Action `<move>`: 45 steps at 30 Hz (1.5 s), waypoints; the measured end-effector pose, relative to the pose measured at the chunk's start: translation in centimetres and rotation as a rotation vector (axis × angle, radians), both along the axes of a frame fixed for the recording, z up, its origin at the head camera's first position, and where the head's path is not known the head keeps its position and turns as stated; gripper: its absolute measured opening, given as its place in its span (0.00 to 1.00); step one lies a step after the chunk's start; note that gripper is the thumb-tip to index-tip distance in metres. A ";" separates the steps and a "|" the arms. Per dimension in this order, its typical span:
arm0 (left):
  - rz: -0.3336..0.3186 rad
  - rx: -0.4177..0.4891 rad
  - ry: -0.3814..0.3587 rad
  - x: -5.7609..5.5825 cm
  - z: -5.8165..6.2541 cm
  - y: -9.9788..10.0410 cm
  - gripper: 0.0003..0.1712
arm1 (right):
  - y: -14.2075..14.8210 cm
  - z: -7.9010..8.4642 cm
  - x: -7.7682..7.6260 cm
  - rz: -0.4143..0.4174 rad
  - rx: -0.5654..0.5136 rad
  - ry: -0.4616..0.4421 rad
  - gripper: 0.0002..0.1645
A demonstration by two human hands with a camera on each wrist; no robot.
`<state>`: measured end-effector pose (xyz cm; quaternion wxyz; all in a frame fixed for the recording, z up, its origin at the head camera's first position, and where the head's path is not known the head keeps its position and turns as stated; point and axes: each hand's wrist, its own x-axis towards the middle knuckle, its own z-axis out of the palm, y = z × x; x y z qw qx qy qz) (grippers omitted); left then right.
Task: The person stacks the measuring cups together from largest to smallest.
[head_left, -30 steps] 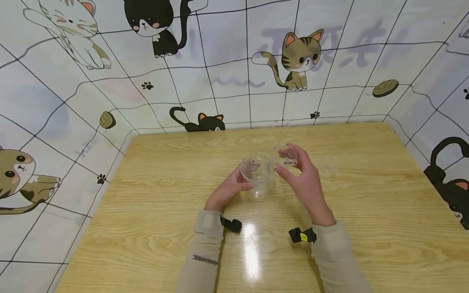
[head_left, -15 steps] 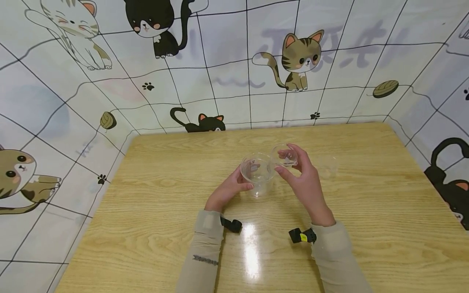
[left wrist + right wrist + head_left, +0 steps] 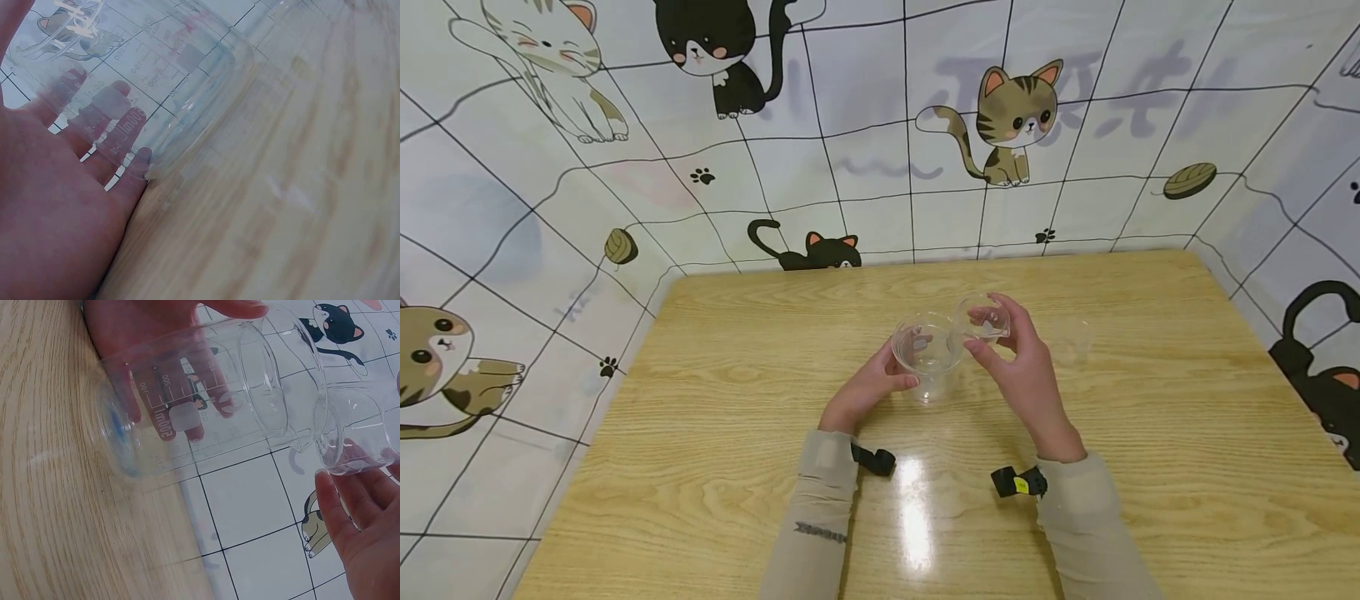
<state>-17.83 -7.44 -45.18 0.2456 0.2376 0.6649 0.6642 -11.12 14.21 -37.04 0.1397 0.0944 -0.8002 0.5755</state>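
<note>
A large clear glass beaker (image 3: 934, 362) with printed volume marks stands on the table, its base showing a bluish tint (image 3: 120, 428) in the right wrist view. My left hand (image 3: 874, 387) grips it from the left, thumb in front and fingers behind, seen through the glass (image 3: 165, 69) in the left wrist view. With my right hand (image 3: 1024, 371) I hold a smaller clear beaker (image 3: 983, 317) between thumb and fingers. It lies tilted on its side, its mouth right at the large beaker's rim on the right. In the right wrist view the small beaker (image 3: 364, 415) overlaps that rim.
Another clear vessel (image 3: 1072, 342), faint against the wood, stands on the table (image 3: 715, 467) just right of my right hand. Behind the table's far edge rises a white wall covering (image 3: 872, 167) with cartoon cats. Black wrist cameras (image 3: 874, 460) sit on both wrists.
Both hands and the large beaker keep their places. The small beaker has shifted only very slightly to the right at its base end.
</note>
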 end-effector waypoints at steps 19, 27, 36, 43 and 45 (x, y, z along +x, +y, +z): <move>0.024 0.013 -0.011 0.2 0.1 0.1 0.46 | -0.1 0.0 0.0 0.004 -0.002 0.006 0.35; 0.000 0.022 0.006 0.0 0.0 0.0 0.46 | -0.1 0.0 0.0 0.004 -0.002 0.010 0.34; 0.004 0.003 0.006 0.0 0.1 0.1 0.42 | -0.1 -0.1 -0.1 0.009 -0.007 0.003 0.35; 0.022 0.025 0.002 -0.7 -1.6 0.1 0.43 | -0.1 0.0 0.0 0.006 0.000 0.007 0.35; 0.035 0.025 0.005 -1.0 -2.2 0.2 0.43 | -0.1 0.0 0.0 0.007 0.002 0.009 0.35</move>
